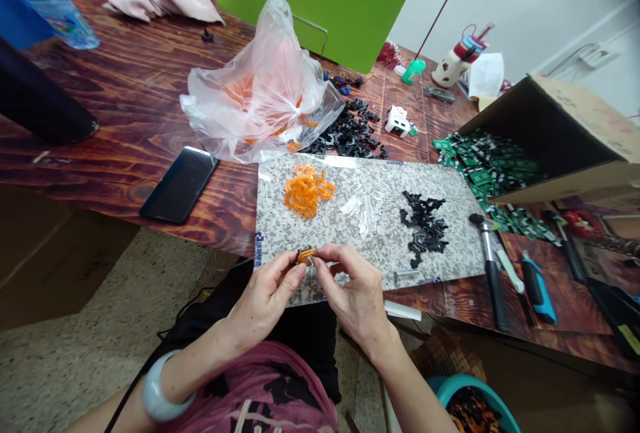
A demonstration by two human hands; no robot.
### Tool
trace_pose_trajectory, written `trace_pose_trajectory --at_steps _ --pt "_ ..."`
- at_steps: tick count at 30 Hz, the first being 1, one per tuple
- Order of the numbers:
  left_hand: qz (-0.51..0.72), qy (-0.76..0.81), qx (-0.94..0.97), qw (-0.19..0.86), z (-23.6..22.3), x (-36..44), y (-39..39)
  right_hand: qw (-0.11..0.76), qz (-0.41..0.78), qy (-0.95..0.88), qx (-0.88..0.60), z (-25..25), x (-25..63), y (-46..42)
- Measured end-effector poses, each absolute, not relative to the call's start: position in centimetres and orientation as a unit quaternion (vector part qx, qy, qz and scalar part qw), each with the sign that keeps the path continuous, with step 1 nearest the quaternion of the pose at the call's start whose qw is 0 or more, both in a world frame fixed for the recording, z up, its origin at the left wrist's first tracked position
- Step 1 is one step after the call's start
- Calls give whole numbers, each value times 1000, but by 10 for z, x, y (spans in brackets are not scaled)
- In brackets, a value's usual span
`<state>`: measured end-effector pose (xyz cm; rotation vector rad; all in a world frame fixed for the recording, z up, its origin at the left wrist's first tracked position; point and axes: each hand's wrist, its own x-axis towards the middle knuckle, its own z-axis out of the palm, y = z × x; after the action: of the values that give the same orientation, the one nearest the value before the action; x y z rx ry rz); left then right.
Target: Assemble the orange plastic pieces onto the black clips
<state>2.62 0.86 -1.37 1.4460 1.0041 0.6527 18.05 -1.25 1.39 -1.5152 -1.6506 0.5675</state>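
Orange piece (304, 256) pinched by left hand (267, 294) and right hand (356, 292), blue board print (259, 239) illegible.

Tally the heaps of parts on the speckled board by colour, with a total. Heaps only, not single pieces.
Orange heap: 1
Pale heap: 1
Black heap: 1
Total: 3 heaps
Left out: the orange piece between the left hand and right hand. Pieces within each heap overlap too much to count.

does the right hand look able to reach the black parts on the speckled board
Likely yes: nothing seems to stand between the right hand and the black parts, though it grips a small orange piece.
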Motion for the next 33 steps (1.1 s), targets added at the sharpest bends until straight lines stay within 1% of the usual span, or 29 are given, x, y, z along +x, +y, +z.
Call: trace_pose_trajectory --at_steps 12,18,23,33 --pt "267 446 647 557 -12 27 5 406 254 -642 -599 18 181 -16" --pt "266 444 681 517 -8 27 4 388 309 -624 -604 27 186 -14" --pt "261 438 708 489 -8 27 4 376 361 -617 -590 22 192 -12" --pt "265 442 719 467 -14 26 1 408 412 -573 -579 12 190 -14"
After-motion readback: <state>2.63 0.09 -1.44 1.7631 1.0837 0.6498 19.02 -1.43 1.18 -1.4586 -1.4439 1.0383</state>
